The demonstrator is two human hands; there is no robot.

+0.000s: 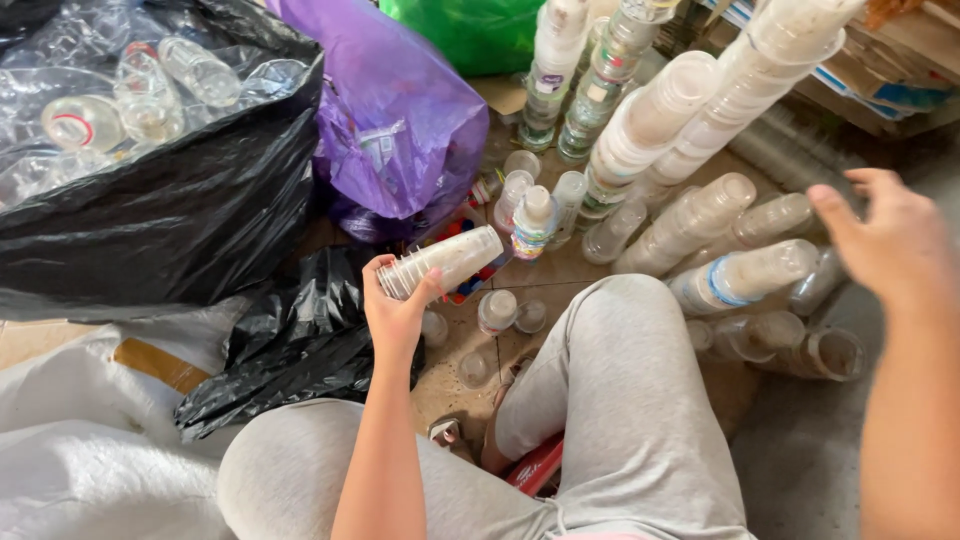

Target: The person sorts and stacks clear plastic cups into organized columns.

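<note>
The left hand (pixel 395 305) is closed around a short stack of nested clear plastic cups (pixel 440 262), held sideways near the middle of the scene, thumb on top and fingers curled beneath, a grip that likely keeps the nested cups from sliding apart; the right hand (pixel 890 240) hangs at the right with its fingers spread loosely open and nothing in them, near the long cup stacks (pixel 745 272) lying on the floor; taller stacks (pixel 690 100) lean further off; a black bag of clear bottles (pixel 150 200) sits far left beside a purple bag (pixel 400 110); loose single cups (pixel 497 310) stand between the grey-trousered knees (pixel 620 360).
</note>
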